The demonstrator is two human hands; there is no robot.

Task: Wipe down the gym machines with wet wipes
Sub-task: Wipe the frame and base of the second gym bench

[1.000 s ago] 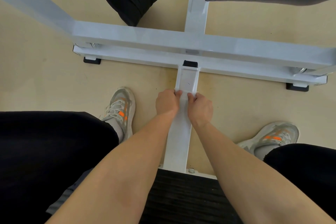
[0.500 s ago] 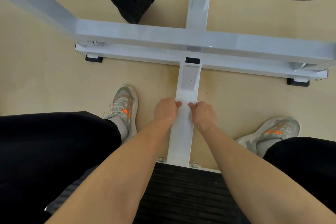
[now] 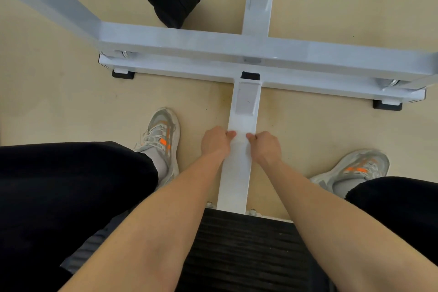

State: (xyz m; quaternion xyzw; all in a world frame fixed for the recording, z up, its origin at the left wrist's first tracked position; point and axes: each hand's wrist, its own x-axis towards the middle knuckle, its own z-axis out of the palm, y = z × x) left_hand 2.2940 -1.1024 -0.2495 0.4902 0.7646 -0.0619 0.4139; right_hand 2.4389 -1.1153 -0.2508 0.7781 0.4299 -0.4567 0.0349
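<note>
Left hand (image 3: 214, 142) and right hand (image 3: 266, 148), both curled, pinch a white wipe (image 3: 240, 143) draped across the centre floor bar (image 3: 244, 121), between the shoes (image 3: 163, 135). Keeping it taut and wrapped should clean top and sides.

The left hand (image 3: 214, 142) and right hand (image 3: 266, 147) sit side by side on the gym machine's white centre beam (image 3: 235, 180), about midway along it. Each curls over one edge, thumbs on top, pinching a white wet wipe (image 3: 240, 142) flat between them. The wipe is barely distinct from the paint. Grey shoes (image 3: 161, 136) stand on the tan floor (image 3: 52, 102) either side of the beam. A black ribbed seat pad (image 3: 239, 256) lies nearest.
</note>
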